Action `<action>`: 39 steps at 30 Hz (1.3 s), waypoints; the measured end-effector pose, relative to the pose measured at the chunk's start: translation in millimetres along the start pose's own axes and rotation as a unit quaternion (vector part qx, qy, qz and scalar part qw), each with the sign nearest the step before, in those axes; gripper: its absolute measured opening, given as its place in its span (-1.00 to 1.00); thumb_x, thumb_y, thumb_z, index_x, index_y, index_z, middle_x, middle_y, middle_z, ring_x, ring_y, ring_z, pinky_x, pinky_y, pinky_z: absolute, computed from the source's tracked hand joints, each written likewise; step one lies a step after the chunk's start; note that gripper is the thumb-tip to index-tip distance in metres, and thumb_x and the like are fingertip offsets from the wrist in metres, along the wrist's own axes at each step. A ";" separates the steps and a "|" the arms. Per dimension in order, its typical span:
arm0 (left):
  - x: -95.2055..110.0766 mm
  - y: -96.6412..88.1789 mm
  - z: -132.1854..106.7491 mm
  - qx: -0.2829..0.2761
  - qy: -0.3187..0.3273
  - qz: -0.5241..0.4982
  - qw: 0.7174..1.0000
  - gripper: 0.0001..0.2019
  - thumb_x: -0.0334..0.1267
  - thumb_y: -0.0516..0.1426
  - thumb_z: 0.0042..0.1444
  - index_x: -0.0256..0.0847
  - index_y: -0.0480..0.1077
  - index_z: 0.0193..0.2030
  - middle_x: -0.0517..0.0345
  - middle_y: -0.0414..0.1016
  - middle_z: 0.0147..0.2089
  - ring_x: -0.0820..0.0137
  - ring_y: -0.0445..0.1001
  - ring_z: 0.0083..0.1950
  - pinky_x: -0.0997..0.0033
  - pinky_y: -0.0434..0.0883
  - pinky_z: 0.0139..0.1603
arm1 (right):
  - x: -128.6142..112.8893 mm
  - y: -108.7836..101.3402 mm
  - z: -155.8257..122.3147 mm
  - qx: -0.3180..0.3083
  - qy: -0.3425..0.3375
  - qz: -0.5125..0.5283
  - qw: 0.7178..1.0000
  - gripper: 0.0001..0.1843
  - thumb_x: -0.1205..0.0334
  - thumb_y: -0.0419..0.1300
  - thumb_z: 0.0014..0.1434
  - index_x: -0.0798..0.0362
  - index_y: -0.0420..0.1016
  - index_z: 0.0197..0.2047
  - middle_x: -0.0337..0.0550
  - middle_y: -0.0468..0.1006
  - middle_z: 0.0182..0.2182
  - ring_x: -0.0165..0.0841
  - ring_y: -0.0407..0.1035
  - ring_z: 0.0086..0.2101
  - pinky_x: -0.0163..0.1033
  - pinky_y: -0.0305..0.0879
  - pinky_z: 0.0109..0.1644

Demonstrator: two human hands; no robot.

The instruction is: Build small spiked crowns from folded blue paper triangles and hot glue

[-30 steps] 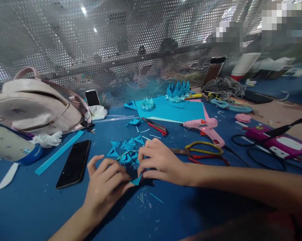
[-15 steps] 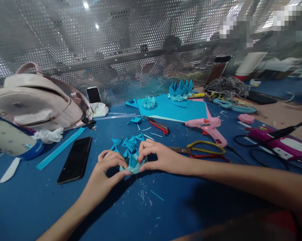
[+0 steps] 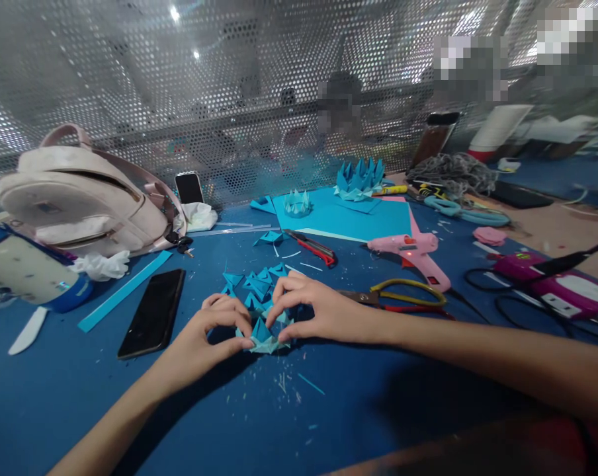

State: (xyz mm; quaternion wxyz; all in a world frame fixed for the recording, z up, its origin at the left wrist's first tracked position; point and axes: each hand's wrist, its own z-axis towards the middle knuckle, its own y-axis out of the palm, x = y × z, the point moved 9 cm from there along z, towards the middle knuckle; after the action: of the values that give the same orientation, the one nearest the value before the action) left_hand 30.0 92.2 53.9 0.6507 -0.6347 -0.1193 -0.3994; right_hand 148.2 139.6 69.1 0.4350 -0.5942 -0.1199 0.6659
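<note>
My left hand [image 3: 207, 337] & right hand [image 3: 311, 311] both pinch 1 folded blue paper piece [image 3: 264, 337] on the blue table [image 3: 329, 423], fingertips closed on its edges. Loose paper triangles [image 3: 256, 283] just behind; phone [image 3: 153, 312] left, scissors [image 3: 403, 297] right.

Blue table [image 3: 81, 410], busy with clutter.
Phone [image 3: 153, 313] lies left, pink bag [image 3: 85, 195] behind it; glue gun [image 3: 413, 252] and scissors [image 3: 398, 297] lie right.

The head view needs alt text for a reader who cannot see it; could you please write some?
Two bare hands, left hand and right hand, pinch a small folded blue paper piece on a blue table. More folded blue pieces lie just behind, a black phone to the left, and scissors and a pink glue gun to the right.
</note>
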 end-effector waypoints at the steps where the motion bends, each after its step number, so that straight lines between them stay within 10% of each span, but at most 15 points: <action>1: 0.1 -0.2 -0.2 -0.016 0.008 0.022 1.000 -0.87 -0.28 0.16 0.23 -0.13 0.46 -0.36 0.20 0.51 -0.19 0.34 0.45 -0.09 0.12 0.15 0.25 | 1.1 -0.8 0.2 0.003 -0.002 0.006 1.000 -0.84 0.20 0.38 0.12 -0.01 0.62 -0.19 -0.25 0.44 -0.26 -0.37 0.33 -0.17 -0.17 0.20 0.03; 17: 35.1 3.7 -19.9 -0.044 0.089 0.109 0.989 -0.87 -0.27 0.15 0.27 0.04 0.53 -0.20 0.30 0.58 -0.21 0.43 0.52 -0.08 0.17 -0.11 0.42 | -1.5 -17.8 0.3 0.045 0.011 0.101 0.994 -0.81 0.21 0.18 0.30 0.14 0.55 -0.22 -0.19 0.57 -0.37 -0.43 0.45 -0.34 -0.31 0.33 -0.21; 22: 28.1 9.9 -27.0 -0.086 0.094 0.131 0.983 -0.76 -0.11 0.20 0.21 -0.02 0.45 0.01 0.15 0.56 -0.05 0.30 0.50 0.02 0.03 -0.07 0.42 | 20.4 -36.4 6.2 -0.002 0.049 -0.069 0.996 -0.83 0.22 0.19 0.29 0.09 0.52 -0.11 -0.15 0.59 -0.21 -0.34 0.44 -0.20 -0.23 0.28 -0.13; 27: 20.4 5.0 -28.5 -0.043 0.129 0.173 0.976 -0.83 -0.43 0.11 0.26 -0.08 0.46 -0.26 0.22 0.54 -0.14 0.40 0.50 -0.07 0.05 -0.04 0.39 | 45.0 -26.1 1.9 -0.071 0.082 -0.203 0.973 -0.77 0.15 0.34 0.15 0.05 0.52 -0.15 -0.15 0.55 -0.20 -0.27 0.39 -0.14 -0.25 0.22 -0.20; 39: 31.7 -15.9 -21.0 -0.040 0.103 0.174 0.979 -0.61 -0.57 -0.12 0.28 -0.07 0.43 -0.11 0.12 0.49 0.04 0.40 0.41 0.13 0.07 -0.05 0.40 | 49.9 -23.1 -8.3 -0.069 0.118 -0.144 0.980 -0.83 0.17 0.35 0.13 0.09 0.52 -0.34 -0.19 0.49 -0.30 -0.35 0.37 -0.26 -0.27 0.22 -0.22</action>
State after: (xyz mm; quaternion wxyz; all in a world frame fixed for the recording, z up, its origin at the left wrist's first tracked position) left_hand 32.6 63.1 83.1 0.6930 -0.6269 0.0763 -0.3478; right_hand 169.9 186.4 48.2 0.4953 -0.6736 -0.1979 0.5116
